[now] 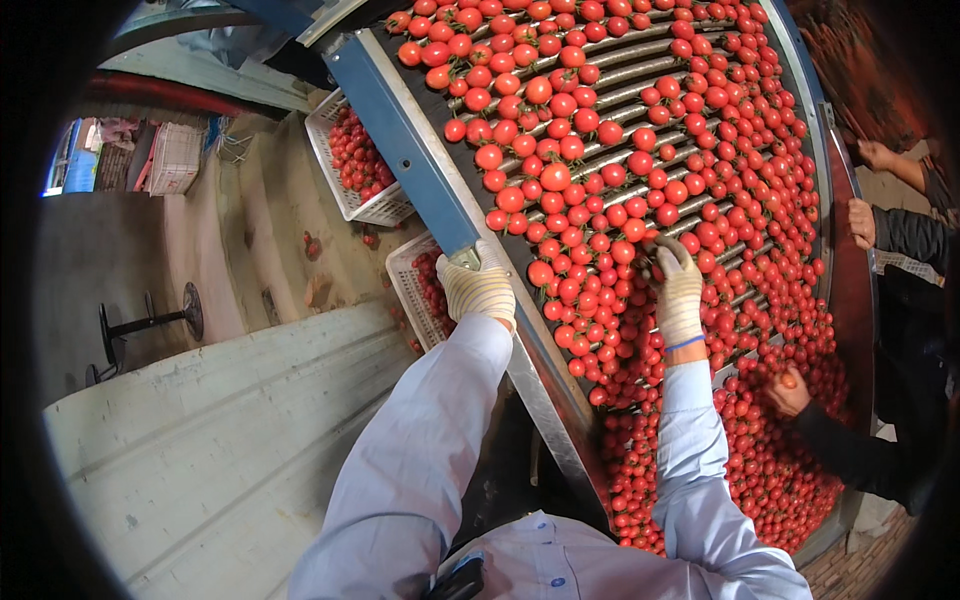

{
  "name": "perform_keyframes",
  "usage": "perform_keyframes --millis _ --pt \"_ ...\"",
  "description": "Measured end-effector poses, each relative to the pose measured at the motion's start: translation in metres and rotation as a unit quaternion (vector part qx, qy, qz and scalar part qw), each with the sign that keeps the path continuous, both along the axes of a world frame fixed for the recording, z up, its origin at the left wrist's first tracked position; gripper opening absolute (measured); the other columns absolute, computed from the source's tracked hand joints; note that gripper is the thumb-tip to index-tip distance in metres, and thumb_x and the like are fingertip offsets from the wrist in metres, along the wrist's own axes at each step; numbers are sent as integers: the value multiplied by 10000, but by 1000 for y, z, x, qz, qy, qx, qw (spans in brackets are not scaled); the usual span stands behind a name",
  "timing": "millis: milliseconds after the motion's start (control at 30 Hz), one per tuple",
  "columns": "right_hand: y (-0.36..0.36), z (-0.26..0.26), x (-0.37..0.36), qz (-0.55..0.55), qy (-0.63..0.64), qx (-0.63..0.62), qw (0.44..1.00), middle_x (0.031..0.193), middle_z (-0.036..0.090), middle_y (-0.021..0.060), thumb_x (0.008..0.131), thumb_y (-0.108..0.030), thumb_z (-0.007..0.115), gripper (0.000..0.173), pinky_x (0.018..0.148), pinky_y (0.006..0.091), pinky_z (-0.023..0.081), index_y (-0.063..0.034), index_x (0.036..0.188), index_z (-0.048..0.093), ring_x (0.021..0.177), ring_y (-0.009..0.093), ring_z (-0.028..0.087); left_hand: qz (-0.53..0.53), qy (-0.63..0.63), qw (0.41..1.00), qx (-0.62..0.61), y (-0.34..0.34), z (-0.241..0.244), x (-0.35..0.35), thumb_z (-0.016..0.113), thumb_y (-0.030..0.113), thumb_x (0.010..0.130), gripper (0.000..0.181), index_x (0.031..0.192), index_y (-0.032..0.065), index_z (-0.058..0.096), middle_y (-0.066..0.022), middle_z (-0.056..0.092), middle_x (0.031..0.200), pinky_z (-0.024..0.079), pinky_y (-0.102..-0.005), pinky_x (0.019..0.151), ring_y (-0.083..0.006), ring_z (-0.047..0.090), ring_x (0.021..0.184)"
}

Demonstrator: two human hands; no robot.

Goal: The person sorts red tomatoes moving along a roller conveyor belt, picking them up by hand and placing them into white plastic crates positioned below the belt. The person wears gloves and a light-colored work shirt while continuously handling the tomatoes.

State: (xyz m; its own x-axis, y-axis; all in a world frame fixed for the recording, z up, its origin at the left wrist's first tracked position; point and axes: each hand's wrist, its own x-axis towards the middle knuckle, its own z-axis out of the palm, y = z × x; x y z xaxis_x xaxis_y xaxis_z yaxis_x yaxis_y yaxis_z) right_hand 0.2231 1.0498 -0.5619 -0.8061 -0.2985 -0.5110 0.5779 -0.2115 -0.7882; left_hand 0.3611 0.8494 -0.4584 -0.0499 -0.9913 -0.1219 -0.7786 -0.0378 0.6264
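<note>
My left hand (478, 289), in a striped knit glove, is curled over the blue metal side rail (401, 142) of a roller conveyor. Red tomatoes (555, 176), some with green stems, cover much of the conveyor's metal rollers (626, 71). Over the middle of them reaches my right hand (679, 277), gloved alike and with darkened fingertips. Its fingers point down among the tomatoes, and whether they grip one is hidden. Below the rollers, many tomatoes (757, 465) lie densely together near my right forearm.
Two white plastic crates, a farther one (390, 212) and a nearer one (405, 281), hold tomatoes beside the rail. Across the conveyor, a co-worker's hand (791, 394) holds a tomato; another hand (862, 223) rests at the far edge. A pale ribbed panel (240, 420) stands left.
</note>
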Motion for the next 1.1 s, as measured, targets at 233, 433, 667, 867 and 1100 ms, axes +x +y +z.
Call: perform_keyframes --millis 233,433,667,867,1100 --pt "-114 62 -45 143 541 209 802 1243 711 142 934 -119 622 307 998 483 537 -51 1217 720 1119 372 679 -15 -24 1000 11 1 -4 0 637 365 1026 537 1357 -44 527 -271 677 1262 505 -470 1014 -416 671 1171" --pt "-197 94 -86 291 620 382 620 1279 662 191 935 -103 602 329 865 519 582 -59 1254 670 1044 399 699 -17 -6 1000 -4 -9 -34 9 666 362 1007 554 1351 -50 531 -275 675 1231 513 -476 993 -421 677 1120" --pt "-217 107 -93 304 613 465 562 1200 668 221 963 -96 581 241 807 514 595 -53 1186 662 1029 388 724 -9 -21 1000 -17 -8 -39 15 698 381 988 596 1359 -54 528 -283 661 1231 521 -485 960 -427 680 1090" --pt "-210 105 -109 303 598 495 553 1258 646 235 966 -86 557 264 842 542 599 -42 1207 655 1044 413 723 -3 -27 999 -24 -6 -49 15 708 370 986 573 1362 -26 535 -248 683 1190 535 -475 924 -409 696 1041" --pt "-208 130 -99 238 597 408 649 1212 695 176 977 -190 605 312 838 548 586 -137 1278 665 1030 417 709 7 -36 998 -48 -2 -49 20 716 370 975 598 1361 -48 532 -255 685 1188 539 -476 935 -417 695 1040"
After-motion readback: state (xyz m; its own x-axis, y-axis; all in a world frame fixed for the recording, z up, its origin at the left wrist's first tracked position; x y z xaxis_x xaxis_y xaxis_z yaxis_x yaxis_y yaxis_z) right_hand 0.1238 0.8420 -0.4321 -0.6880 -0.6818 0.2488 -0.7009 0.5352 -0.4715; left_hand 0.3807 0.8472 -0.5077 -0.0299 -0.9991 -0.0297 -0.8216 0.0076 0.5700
